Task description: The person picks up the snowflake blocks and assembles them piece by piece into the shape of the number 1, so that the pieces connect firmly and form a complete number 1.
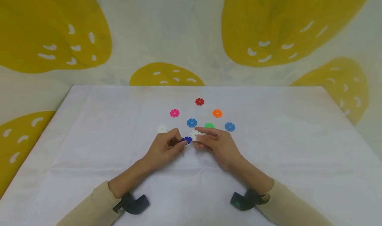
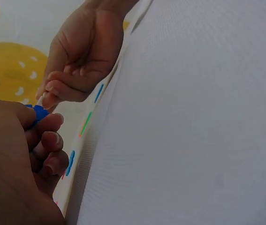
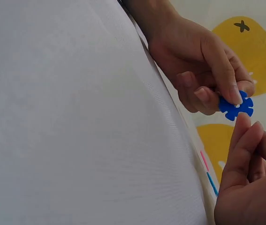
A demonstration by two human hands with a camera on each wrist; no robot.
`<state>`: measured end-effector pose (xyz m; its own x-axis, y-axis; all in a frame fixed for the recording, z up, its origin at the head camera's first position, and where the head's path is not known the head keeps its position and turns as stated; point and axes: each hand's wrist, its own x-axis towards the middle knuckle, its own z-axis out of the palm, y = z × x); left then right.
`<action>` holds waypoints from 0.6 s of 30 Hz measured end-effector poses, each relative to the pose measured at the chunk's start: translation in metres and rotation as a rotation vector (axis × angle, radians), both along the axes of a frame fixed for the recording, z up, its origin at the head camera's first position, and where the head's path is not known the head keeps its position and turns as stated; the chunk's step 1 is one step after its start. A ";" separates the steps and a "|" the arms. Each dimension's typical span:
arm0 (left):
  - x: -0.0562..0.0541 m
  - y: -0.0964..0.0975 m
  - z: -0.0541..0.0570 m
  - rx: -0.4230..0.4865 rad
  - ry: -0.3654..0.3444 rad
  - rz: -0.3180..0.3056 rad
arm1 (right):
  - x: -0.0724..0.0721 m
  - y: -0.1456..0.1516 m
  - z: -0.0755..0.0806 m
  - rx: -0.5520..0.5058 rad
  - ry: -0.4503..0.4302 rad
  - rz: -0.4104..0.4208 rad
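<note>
My left hand (image 1: 163,148) pinches a dark blue notched disc (image 1: 187,140) between thumb and forefinger. Facing it, my right hand (image 1: 220,144) pinches a white notched disc (image 1: 194,135). The two discs meet edge to edge above the table; whether their slots interlock I cannot tell. In the right wrist view the blue disc (image 3: 238,107) shows broadside, and the white one is mostly hidden by the right fingers. The left wrist view shows the blue disc (image 2: 39,112) between the left thumb and fingers.
On the white-covered table (image 1: 283,146) lie a red disc (image 1: 199,101), pink disc (image 1: 174,113), orange disc (image 1: 217,113), two light blue discs (image 1: 192,122), a partly hidden green disc (image 1: 210,125) and another white disc (image 1: 162,129). A yellow-patterned curtain (image 1: 167,37) hangs behind.
</note>
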<state>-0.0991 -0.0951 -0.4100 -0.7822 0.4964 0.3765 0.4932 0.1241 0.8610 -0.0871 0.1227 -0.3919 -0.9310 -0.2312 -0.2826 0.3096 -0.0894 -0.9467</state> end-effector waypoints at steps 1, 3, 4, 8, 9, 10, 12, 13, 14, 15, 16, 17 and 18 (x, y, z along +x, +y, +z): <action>0.000 0.000 0.000 -0.004 0.004 -0.005 | 0.000 0.000 0.000 -0.003 0.002 -0.003; -0.001 0.000 0.000 -0.006 0.006 -0.009 | 0.000 0.000 0.000 -0.012 0.005 -0.006; -0.001 0.000 0.000 -0.005 0.013 -0.008 | 0.000 0.000 0.000 -0.011 0.006 -0.004; -0.001 0.000 -0.001 0.003 0.037 -0.010 | 0.000 -0.001 0.000 0.009 0.004 0.003; -0.002 0.000 -0.002 0.005 0.043 -0.010 | -0.001 -0.001 0.000 0.009 0.002 0.001; -0.002 0.000 -0.002 0.004 0.048 -0.010 | -0.001 -0.001 0.000 0.013 0.003 0.001; -0.002 0.000 -0.002 0.000 0.055 -0.014 | -0.001 -0.002 0.000 0.030 0.013 0.005; -0.003 0.000 -0.002 -0.002 0.057 -0.016 | -0.001 -0.002 0.000 0.039 0.023 0.011; -0.003 0.000 -0.002 -0.003 0.061 -0.020 | -0.001 -0.002 0.000 0.046 0.033 0.017; -0.003 0.000 -0.003 -0.005 0.065 -0.023 | -0.001 -0.001 0.000 0.061 0.045 0.026; -0.004 0.000 -0.003 -0.009 0.068 -0.025 | -0.001 -0.001 0.000 0.079 0.058 0.036; -0.004 0.001 -0.003 -0.009 0.066 -0.028 | -0.001 -0.001 0.000 0.095 0.070 0.046; -0.004 0.001 -0.003 -0.009 0.062 -0.030 | -0.001 0.000 0.000 0.103 0.077 0.054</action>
